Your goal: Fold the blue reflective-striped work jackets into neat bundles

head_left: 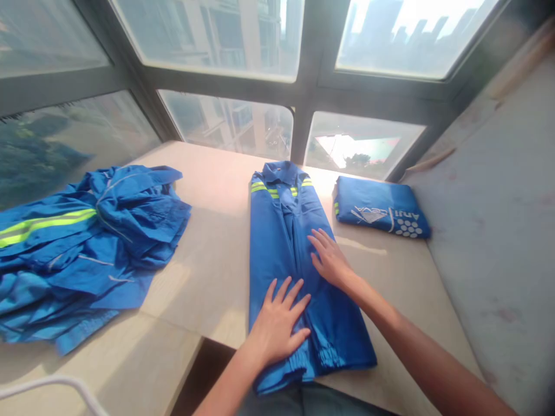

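A blue work jacket with yellow reflective stripes at the shoulders lies folded lengthwise into a long strip on the beige table, collar away from me. My left hand rests flat on its lower part, fingers spread. My right hand lies flat on the middle of the strip, fingers stretched towards the collar. Neither hand holds anything. The jacket's hem hangs a little over the table's near edge.
A pile of unfolded blue jackets with reflective stripes covers the table's left side. A neatly folded blue garment with a white logo sits at the back right. Large windows stand behind the table; a grey padded surface lies to the right.
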A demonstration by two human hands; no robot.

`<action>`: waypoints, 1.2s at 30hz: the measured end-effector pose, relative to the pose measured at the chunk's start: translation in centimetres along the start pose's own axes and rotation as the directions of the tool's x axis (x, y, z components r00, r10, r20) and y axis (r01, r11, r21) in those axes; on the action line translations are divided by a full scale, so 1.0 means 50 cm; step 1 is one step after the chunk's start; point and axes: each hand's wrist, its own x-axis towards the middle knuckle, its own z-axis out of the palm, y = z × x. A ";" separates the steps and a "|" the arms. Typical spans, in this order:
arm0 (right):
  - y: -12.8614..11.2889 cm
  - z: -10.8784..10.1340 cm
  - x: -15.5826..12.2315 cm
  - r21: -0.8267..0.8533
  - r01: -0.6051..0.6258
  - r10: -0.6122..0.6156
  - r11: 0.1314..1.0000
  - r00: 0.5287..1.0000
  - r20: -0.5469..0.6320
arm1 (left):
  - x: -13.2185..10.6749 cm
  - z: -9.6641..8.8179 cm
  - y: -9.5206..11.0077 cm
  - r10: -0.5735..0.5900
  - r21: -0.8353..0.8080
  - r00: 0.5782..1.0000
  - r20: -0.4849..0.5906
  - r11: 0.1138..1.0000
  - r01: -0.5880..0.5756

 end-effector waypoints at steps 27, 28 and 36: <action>-0.139 -0.033 -0.336 0.185 0.185 -0.165 0.965 0.979 -0.119 | -0.141 -0.061 0.041 -0.057 -0.095 0.987 -0.151 0.995 0.043; -0.145 -0.032 -0.344 0.186 0.197 -0.179 0.963 0.977 -0.113 | -0.154 -0.054 0.045 -0.038 -0.090 0.987 -0.157 0.996 0.024; -0.152 -0.024 -0.342 0.207 0.189 -0.128 0.960 0.952 -0.277 | -0.157 -0.029 0.046 -0.032 -0.117 0.915 -0.402 0.993 -0.017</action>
